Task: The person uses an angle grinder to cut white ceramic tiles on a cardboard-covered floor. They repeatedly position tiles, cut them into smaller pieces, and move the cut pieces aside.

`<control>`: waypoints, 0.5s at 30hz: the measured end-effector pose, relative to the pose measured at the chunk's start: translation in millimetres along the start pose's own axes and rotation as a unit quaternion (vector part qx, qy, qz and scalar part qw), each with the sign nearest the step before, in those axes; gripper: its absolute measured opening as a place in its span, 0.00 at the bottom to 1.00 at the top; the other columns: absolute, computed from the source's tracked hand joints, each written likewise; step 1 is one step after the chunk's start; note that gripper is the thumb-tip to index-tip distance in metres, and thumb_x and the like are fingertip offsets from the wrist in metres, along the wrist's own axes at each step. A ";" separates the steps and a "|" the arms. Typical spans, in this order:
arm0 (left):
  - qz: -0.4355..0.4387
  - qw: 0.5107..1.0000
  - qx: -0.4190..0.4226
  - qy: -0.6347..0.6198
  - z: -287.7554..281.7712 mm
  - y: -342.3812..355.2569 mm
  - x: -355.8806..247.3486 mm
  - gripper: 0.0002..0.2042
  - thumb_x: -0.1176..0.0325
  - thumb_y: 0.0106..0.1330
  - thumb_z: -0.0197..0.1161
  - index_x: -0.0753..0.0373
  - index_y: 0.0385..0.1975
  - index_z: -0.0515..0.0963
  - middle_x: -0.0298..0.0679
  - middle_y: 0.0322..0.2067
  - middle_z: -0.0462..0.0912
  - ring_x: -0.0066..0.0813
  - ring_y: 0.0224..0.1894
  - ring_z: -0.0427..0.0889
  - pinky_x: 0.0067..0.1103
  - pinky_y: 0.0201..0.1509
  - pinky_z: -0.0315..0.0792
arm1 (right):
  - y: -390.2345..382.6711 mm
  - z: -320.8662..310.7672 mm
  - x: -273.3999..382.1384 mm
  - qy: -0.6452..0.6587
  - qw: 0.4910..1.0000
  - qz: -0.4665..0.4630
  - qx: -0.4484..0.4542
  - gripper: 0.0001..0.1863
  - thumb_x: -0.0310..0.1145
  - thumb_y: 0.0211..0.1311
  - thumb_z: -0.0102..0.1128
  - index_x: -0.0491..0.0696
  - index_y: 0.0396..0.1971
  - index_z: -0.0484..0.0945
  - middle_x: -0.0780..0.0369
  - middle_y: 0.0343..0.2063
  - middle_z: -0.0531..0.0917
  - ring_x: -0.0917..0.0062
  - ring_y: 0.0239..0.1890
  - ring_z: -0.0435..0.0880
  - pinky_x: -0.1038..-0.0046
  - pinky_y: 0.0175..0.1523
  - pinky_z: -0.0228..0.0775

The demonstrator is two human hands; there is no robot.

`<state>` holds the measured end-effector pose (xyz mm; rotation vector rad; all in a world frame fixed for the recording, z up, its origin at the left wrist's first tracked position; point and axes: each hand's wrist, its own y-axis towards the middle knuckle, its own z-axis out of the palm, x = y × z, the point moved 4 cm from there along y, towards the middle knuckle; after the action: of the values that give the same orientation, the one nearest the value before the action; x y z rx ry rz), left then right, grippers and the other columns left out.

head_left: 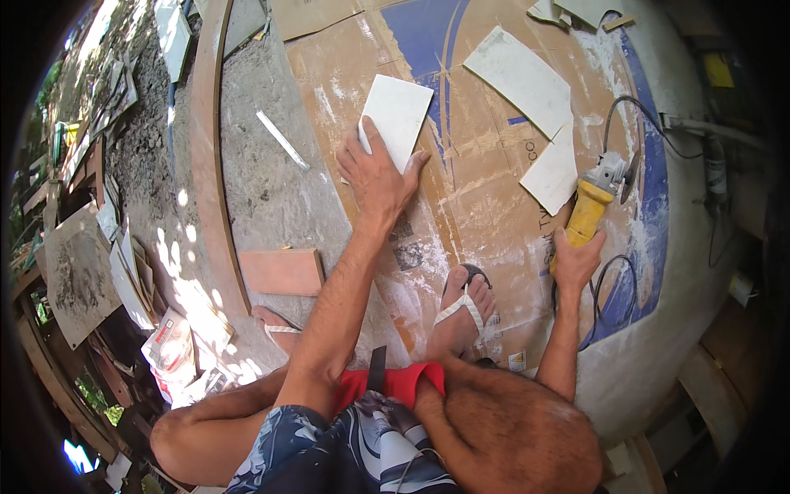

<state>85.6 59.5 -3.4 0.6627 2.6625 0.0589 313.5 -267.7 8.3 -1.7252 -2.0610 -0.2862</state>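
Note:
My left hand (380,179) grips the lower part of a white rectangular tile (400,111), with the thumb along its right edge and the fingers over its left side. The tile lies on a flattened cardboard sheet (494,206). At the right, my right hand (578,262) is wrapped round the body of a yellow angle grinder (589,210). Its metal head and disc point away from me, apart from the tile; whether the disc spins cannot be made out. Between my hands lie a larger white tile piece (522,78) and a smaller one (551,171), touching.
A black cord (634,100) loops by the grinder. To the left are a white strip (282,140), a reddish-brown block (282,272) and a long wooden board (212,156). My sandalled foot (463,309) rests on dusty cardboard. Stacked tile pieces (134,276) lean at far left.

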 end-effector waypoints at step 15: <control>-0.249 0.719 0.139 -0.635 -65.1 13.2 16.2 0.45 0.54 0.73 0.72 0.84 0.77 0.61 0.44 0.54 0.84 0.29 0.57 0.81 0.25 0.65 0.73 | -2.4 -0.7 1.8 -0.019 1.000 -0.012 -0.006 0.38 0.44 0.57 0.79 0.40 0.61 0.71 0.38 0.45 0.88 0.35 0.49 0.86 0.43 0.55 0.76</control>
<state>53.2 82.2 52.4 -0.0571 1.3717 -0.6991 311.1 -266.8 10.1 -1.7257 -2.1124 -0.2770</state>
